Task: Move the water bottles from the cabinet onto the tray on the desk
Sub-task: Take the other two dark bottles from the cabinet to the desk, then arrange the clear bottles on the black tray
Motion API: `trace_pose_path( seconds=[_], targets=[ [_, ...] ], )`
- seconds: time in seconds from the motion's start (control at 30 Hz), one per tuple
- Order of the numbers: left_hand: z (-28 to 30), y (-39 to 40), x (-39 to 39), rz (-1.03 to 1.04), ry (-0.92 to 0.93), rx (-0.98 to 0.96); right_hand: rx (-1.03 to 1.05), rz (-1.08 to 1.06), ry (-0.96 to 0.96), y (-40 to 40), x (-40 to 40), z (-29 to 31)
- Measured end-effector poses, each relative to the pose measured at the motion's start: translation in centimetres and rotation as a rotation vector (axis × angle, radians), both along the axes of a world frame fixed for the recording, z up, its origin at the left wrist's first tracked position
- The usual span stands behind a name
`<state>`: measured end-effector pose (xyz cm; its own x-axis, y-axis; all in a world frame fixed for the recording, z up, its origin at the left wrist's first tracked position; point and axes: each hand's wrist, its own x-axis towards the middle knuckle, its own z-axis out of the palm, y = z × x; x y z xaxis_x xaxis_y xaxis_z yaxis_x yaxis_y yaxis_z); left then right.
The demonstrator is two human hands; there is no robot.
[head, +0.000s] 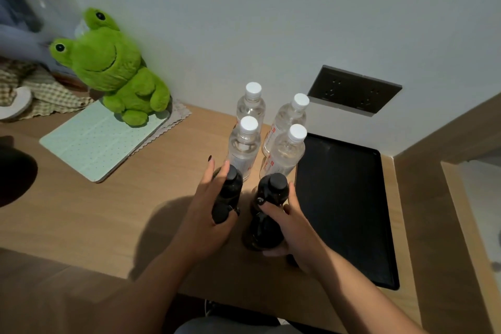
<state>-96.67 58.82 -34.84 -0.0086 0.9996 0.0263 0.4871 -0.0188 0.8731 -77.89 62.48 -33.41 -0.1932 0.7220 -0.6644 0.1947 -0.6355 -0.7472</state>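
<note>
- Wooden surface (81,211) runs along a pale wall, with a black tray (344,206) lying flat at its right end.
- Four clear bottles with white caps stand upright in a two-by-two cluster just left of the tray's far corner: back left (250,106), back right (291,116), front left (242,148), front right (284,154). Whether they stand on the wood or on the tray's edge, I cannot tell.
- Two dark bottles with black caps sit nearer the camera, in front of the clear ones.
- Left hand (208,214) holds the left dark bottle (229,195): the thumb curls around its body, while the fingers (217,173) reach up almost straight beside the cap.
- Right hand (292,228) grips the right dark bottle (267,211), fingers wrapped around its body below the cap and the thumb across the front.
- Both dark bottles are left of the tray, not on it.
- Green frog plush (113,68) sits at the back left on a pale green dotted pad (95,141).
- Checked cloth (40,89) lies at the far left.
- Dark socket plate (352,92) is set in the wall above the tray.
</note>
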Motion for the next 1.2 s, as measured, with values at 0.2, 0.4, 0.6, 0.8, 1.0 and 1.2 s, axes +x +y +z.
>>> trace_pose_path(
  seconds=[0.2, 0.4, 0.6, 0.8, 1.0, 1.2],
  targets=[
    [-0.3, 0.8, 0.3, -0.057, 0.006, 0.004, -0.027, 0.009, 0.074, 1.2, 0.7, 0.8],
    [-0.4, 1.4, 0.4, -0.004, 0.031, 0.029, -0.207, 0.082, 0.361, 1.9, 1.4, 0.7],
    [-1.1, 1.5, 0.2, 0.005, 0.012, 0.075, -0.218, 0.014, 0.441, 1.2, 1.5, 0.4],
    [-0.6, 2.4, -1.3, -0.122, -0.087, 0.122, -0.197, 0.060, 0.386, 1.7, -0.1, 1.1],
    [-0.9, 2.2, -4.2, -0.173, -0.141, 0.090, -0.185, 0.027, 0.400, 1.2, -2.3, 0.6],
    [-0.7, 3.3, -6.6, -0.134, -0.138, 0.107, -0.129, 0.030, 0.373, 1.4, -5.5, -0.3]
  ],
)
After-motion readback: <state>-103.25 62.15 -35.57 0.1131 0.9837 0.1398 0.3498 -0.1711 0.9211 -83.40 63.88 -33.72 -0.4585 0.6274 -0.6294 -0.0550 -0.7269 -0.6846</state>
